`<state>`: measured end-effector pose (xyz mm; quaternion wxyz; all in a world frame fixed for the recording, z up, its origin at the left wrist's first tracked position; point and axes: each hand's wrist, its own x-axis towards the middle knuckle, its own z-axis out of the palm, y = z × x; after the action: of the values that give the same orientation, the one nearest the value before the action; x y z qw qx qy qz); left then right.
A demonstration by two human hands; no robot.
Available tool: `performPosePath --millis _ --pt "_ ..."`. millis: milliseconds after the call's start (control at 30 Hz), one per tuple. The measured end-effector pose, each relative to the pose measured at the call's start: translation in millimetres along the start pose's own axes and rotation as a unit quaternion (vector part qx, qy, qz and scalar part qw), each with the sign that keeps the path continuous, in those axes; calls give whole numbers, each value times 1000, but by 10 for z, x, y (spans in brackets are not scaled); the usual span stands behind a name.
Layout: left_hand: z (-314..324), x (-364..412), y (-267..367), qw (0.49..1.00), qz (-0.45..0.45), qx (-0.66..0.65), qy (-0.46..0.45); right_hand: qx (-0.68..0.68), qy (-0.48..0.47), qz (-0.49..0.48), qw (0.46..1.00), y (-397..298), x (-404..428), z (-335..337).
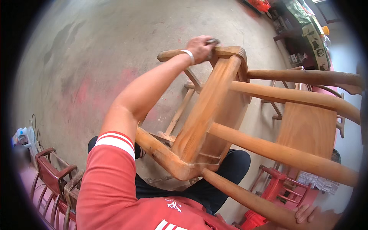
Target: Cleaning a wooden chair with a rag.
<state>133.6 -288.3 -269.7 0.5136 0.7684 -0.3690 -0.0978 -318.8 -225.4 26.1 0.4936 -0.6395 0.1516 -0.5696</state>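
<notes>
A wooden chair (195, 115) with a brownish-orange finish lies tipped over in front of me, its round posts running to the right. My left hand (199, 49), with a white band at the wrist, closes around a small dark grey object (212, 41), blurred and perhaps an abrasive pad. It is at the chair's far wooden rail, near the upper corner. At the lower right, the fingers of my right hand (307, 214) wrap over the nearest round post; part of that hand is hidden. My knees are beneath and beside the chair.
Dark red wooden chairs (50, 166) stand at the lower left, near a partly seen person (24, 161). At the right are a red stool (273, 184), stacked white papers (319, 182) and more wooden furniture. A cloth-covered table (316, 43) stands at the upper right.
</notes>
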Motion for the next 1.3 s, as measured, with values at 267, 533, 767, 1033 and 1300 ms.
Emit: performPosePath --millis 267,533,767,1033,1300 --pt "72 -467 698 954 272 25 121 2 17 -29 999 42 -207 -26" --pt "-384 -1663 854 980 167 -105 -18 10 16 -5 1000 30 -191 -93" --pt "-502 -2198 1106 980 169 -98 -34 19 22 -11 1000 -1 -254 -97" --pt "-72 -771 800 998 22 -14 65 -42 60 0 997 35 -252 163" --pt "-574 -2518 1240 993 87 -72 -31 -105 124 -39 986 55 -281 25"
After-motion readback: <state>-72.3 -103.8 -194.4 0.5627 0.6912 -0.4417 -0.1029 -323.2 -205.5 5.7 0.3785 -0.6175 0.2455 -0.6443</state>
